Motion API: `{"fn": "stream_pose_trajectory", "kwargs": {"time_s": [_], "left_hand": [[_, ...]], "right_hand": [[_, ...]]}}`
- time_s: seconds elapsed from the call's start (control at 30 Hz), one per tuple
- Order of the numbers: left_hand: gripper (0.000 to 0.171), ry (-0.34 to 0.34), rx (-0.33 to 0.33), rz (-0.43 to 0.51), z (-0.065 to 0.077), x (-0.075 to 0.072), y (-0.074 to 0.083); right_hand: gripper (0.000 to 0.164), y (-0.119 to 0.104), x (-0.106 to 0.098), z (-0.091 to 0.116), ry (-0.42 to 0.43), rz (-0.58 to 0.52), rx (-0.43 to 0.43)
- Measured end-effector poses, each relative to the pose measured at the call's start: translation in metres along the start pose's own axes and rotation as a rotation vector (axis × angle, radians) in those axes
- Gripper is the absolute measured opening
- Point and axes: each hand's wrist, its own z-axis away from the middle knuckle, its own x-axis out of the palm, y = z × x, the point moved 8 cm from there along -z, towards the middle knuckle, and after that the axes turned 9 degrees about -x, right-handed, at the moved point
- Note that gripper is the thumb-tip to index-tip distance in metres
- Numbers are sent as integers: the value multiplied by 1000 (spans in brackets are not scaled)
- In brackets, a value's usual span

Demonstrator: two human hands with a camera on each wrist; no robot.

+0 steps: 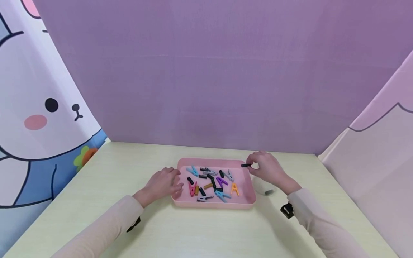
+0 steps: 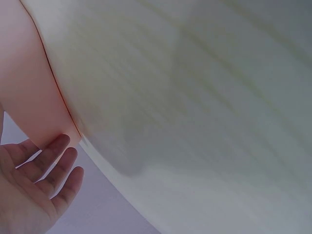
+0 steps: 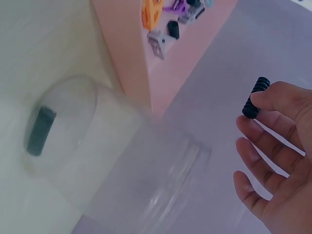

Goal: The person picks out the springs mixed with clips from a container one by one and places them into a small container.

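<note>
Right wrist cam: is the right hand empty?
No, the right hand pinches a black ribbed cylinder.

Short black ridged cylinder (image 3: 252, 108), pinched by right hand (image 1: 265, 167) at far right corner of pink rectangular tray (image 1: 213, 205). Tray flat, left hand (image 1: 162, 183) at its left rim; coloured clips (image 1: 192, 190) and short cylinders (image 1: 202, 192) scattered inside. Clear container (image 3: 168, 175) beside tray's right side, dark piece (image 3: 41, 130) at its bottom.

The left hand (image 1: 162, 182) is at a pink tray (image 1: 213, 205) of clips (image 1: 234, 187); the right hand (image 1: 267, 167) pinches a black cylinder (image 1: 245, 165).
</note>
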Motion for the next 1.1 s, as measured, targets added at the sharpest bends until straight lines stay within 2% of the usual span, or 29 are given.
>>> {"fn": "stream_pose_trajectory", "kwargs": {"time_s": [0.43,0.8,1.1], "left_hand": [[48,4,12,0,-1,1,0],[48,-5,7,4,-2,2,-1],[49,-11,2,7,-1,2,0]], "right_hand": [[8,42,-13,23,61,-17,113],[9,62,-6,43,37,-14,220],[9,69,3,48,20,18,248]]}}
